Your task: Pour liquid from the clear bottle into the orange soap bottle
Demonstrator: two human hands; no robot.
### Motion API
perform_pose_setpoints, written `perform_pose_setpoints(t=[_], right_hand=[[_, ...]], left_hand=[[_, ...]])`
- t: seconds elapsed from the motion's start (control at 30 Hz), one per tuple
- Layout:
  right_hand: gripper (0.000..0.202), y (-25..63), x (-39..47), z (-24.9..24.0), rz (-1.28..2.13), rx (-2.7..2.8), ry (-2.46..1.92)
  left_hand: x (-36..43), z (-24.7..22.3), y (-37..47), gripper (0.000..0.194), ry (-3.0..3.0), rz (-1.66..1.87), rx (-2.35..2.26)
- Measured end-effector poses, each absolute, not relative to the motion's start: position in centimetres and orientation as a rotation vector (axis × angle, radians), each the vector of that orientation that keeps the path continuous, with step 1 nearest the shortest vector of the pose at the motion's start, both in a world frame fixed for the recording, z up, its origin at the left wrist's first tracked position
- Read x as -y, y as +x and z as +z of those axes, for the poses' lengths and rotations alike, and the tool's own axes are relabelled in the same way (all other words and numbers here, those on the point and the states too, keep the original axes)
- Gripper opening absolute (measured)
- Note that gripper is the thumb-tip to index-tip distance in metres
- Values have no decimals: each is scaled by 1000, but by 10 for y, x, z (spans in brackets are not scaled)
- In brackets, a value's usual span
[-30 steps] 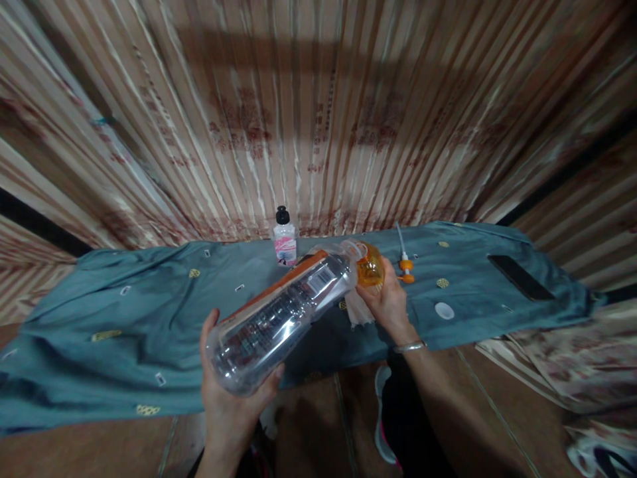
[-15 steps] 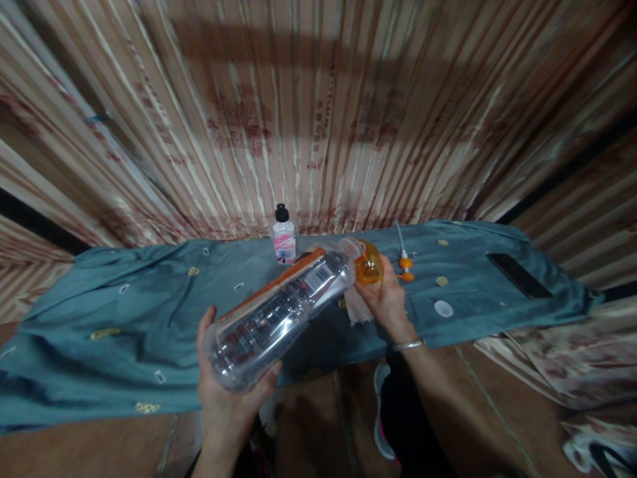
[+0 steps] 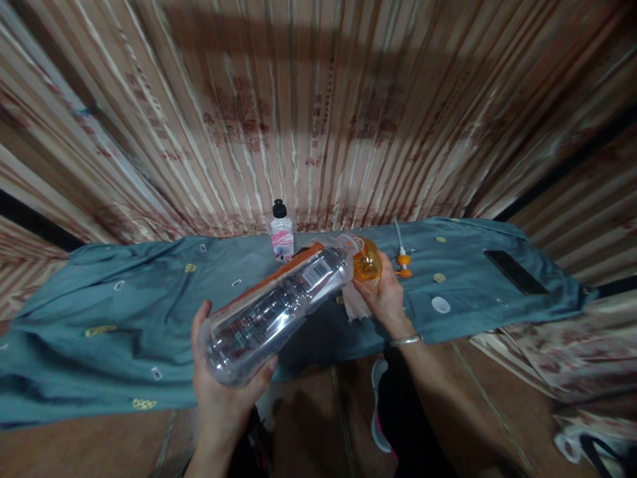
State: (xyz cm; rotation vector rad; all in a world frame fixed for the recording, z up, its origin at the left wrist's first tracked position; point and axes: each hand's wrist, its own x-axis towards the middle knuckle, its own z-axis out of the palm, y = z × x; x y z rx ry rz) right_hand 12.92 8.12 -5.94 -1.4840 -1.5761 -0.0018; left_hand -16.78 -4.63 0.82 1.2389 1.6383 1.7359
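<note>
My left hand (image 3: 226, 392) is wrapped round the base of a large clear plastic bottle (image 3: 271, 315) with an orange-edged label. The bottle lies tilted, its neck up and to the right, against the mouth of an amber bottle (image 3: 367, 260). My right hand (image 3: 391, 295) is closed round that amber bottle, and a silver bracelet circles the wrist. Just right of this hand, an orange pump head (image 3: 403, 263) with a pale tube lies on the cloth. Crumpled tissue-like material (image 3: 356, 303) is partly hidden below the bottle necks. Whether liquid is flowing, I cannot tell.
A small bottle with a black cap and pink label (image 3: 281, 236) stands at the back of the green cloth (image 3: 149, 305). To the right lie a white round disc (image 3: 440, 305) and a dark phone (image 3: 515, 271). Patterned curtains (image 3: 298, 113) hang behind.
Both hands keep their hold, with the two bottles still mouth to mouth. The whole view has shifted slightly, and the large bottle's base sits a little higher and further left.
</note>
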Motion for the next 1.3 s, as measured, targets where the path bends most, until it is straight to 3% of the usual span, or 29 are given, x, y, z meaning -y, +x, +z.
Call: perform_pose_setpoints(t=[1.3], right_hand=[[82, 129, -83, -62, -6, 1562, -1473]], left_hand=[[48, 22, -166, 98, 1321, 1743, -1633]])
